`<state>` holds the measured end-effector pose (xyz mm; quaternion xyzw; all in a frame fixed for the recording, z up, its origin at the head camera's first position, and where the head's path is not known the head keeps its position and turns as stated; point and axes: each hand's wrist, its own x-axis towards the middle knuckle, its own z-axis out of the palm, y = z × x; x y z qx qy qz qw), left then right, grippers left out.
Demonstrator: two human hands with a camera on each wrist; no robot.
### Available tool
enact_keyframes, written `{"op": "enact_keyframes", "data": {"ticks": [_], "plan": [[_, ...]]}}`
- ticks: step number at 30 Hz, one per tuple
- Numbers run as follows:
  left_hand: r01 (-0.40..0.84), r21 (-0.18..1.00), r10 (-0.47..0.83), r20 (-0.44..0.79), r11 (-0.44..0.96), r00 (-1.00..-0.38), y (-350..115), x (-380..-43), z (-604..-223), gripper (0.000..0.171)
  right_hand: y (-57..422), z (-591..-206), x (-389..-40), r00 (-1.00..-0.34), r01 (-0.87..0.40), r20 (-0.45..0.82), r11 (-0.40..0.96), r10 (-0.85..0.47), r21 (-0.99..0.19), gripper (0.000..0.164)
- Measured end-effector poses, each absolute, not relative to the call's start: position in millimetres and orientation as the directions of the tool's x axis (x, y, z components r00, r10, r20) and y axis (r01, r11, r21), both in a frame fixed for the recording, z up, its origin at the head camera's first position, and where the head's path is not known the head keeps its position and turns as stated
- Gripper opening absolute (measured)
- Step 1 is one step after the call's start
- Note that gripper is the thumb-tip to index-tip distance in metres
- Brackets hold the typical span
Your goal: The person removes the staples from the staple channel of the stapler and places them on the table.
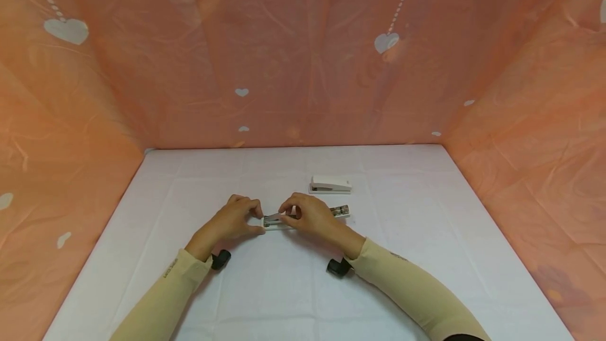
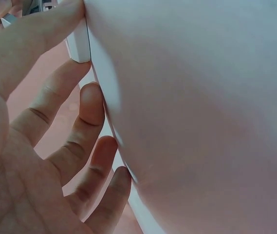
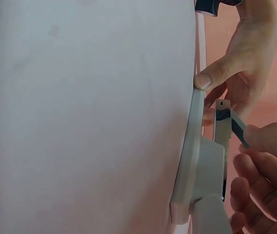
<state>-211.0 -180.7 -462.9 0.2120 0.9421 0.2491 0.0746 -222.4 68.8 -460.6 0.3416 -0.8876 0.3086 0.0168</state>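
Orange heart-patterned sheeting (image 1: 312, 72) backs the white counter (image 1: 265, 288), where fingers of the left hand (image 1: 235, 219) pinch the nine-o'clock end of the opened stapler (image 1: 278, 227) while the right hand (image 1: 310, 216) pinches a metal strip (image 3: 239, 129), seemingly mid-loading, calling next for careful alignment.

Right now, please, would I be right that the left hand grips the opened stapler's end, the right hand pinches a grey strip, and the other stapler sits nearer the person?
Not quite: the head view shows the other stapler sitting farther away than the opened stapler, not nearer. The left hand does grip the latter's end, and the right hand pinches a grey strip.
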Motion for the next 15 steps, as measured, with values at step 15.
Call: {"op": "enact_keyframes", "data": {"ticks": [15], "plan": [[0.381,0.5,0.443,-0.007,0.778,-0.896,-180,-209,-463,0.029,87,-462,-217,-0.731,-0.633,0.324,0.421,-0.6,-0.65,0.012]]}}
